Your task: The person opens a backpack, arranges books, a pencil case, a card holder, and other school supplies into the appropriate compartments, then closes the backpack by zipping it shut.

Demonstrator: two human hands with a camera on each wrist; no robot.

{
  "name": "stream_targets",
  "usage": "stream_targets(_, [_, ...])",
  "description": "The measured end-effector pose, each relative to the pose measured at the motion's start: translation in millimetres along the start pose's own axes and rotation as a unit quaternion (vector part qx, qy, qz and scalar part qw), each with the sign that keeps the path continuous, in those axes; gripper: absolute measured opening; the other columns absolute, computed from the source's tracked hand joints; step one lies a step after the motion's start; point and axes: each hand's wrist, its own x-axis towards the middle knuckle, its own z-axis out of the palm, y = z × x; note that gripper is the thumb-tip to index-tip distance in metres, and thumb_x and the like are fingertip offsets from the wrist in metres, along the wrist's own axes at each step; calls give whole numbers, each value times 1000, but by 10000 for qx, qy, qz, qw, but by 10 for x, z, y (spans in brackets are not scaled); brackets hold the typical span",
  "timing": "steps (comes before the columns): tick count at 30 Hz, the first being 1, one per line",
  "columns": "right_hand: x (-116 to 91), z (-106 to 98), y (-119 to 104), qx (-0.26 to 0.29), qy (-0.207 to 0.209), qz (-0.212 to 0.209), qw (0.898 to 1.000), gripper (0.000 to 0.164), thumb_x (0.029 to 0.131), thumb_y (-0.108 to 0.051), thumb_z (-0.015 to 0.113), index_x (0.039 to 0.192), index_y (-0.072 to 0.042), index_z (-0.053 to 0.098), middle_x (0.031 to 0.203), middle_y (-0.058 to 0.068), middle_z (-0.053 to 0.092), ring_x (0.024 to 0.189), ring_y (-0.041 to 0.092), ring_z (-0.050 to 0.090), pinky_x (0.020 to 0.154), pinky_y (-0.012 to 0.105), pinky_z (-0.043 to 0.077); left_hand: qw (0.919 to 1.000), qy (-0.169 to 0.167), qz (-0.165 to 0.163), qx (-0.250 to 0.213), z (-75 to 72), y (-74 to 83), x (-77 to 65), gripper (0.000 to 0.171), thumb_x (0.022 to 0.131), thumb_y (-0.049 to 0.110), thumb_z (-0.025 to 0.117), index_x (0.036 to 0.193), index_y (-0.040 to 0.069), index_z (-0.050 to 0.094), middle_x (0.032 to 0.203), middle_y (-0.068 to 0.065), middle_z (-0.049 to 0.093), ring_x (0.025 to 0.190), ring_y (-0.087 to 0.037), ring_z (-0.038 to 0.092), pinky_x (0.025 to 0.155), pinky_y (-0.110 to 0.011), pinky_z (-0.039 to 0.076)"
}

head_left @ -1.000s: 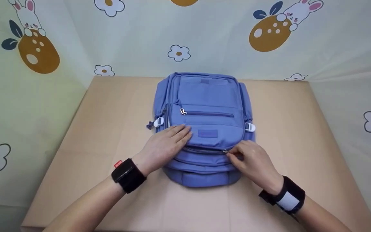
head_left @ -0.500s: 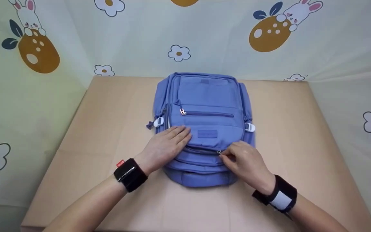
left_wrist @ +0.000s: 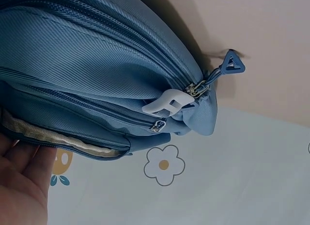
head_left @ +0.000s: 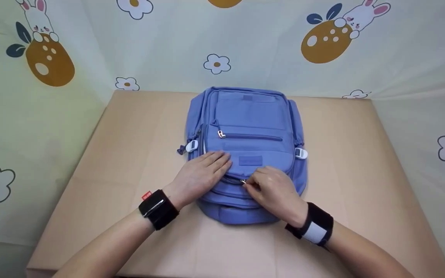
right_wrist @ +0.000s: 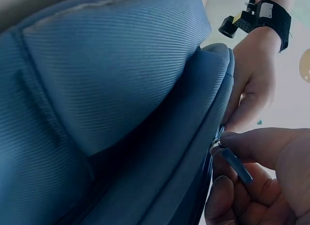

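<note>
A blue backpack (head_left: 251,116) lies front side up on the tabletop. Along its lower front runs a curved zipper, and my right hand (head_left: 274,191) pinches the metal zipper pull (head_left: 243,181) there between thumb and forefinger. In the right wrist view the blue tab of that zipper pull (right_wrist: 236,164) sticks out below the thumb. My left hand (head_left: 197,177) rests with straight fingers on the left part of the front pocket. The left wrist view shows the pocket's parted zipper edge with a pale lining (left_wrist: 58,135) beside the left fingers (left_wrist: 41,167).
Cardboard-coloured tabletop (head_left: 145,127) surrounds the backpack. A patterned curtain (head_left: 176,42) stands behind and at both sides. White buckles (head_left: 301,153) sit on the bag's sides, and a second zipper pull (head_left: 221,134) lies on the upper pocket.
My right hand has slid leftward along the curved zipper with the zipper pull, towards my left hand. The left hand stays on the pocket.
</note>
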Motion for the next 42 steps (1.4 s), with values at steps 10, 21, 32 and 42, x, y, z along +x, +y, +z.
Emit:
stream_targets(10, [-3, 10, 36, 110, 24, 78, 9999, 8, 86, -17, 83, 86, -14, 75, 80, -6, 69, 75, 12, 61, 69, 31, 50, 9969, 536, -165, -557, -1, 24, 22, 39, 101, 15, 60, 137, 3, 63, 141, -14, 61, 133, -29, 55, 112, -40, 41])
stream_targets(21, [-2, -9, 45, 122, -55, 147, 9998, 6, 87, -18, 81, 88, -15, 76, 81, -7, 69, 75, 11, 59, 67, 29, 48, 9918, 768, 100, -1018, 3, -183, -83, 42, 96, 20, 65, 136, 5, 66, 140, -13, 62, 132, -30, 56, 115, -43, 37])
stream_targets(32, [6, 3, 27, 64, -91, 211, 9997, 7, 87, -19, 82, 86, -16, 76, 80, -9, 69, 74, 11, 59, 67, 31, 48, 9686, 1765, -67, -1753, 245, -435, -180, 29, 92, 13, 76, 121, 12, 76, 132, -8, 68, 126, -27, 61, 98, -41, 53])
stream_targets(42, [137, 86, -66, -140, -159, -121, 9997, 11, 85, -22, 85, 83, -15, 77, 77, -7, 69, 74, 14, 62, 68, 34, 51, 9598, 2105, -165, -1848, 314, -384, -131, 23, 90, 11, 78, 113, 10, 79, 126, -11, 71, 121, -28, 65, 94, -40, 56])
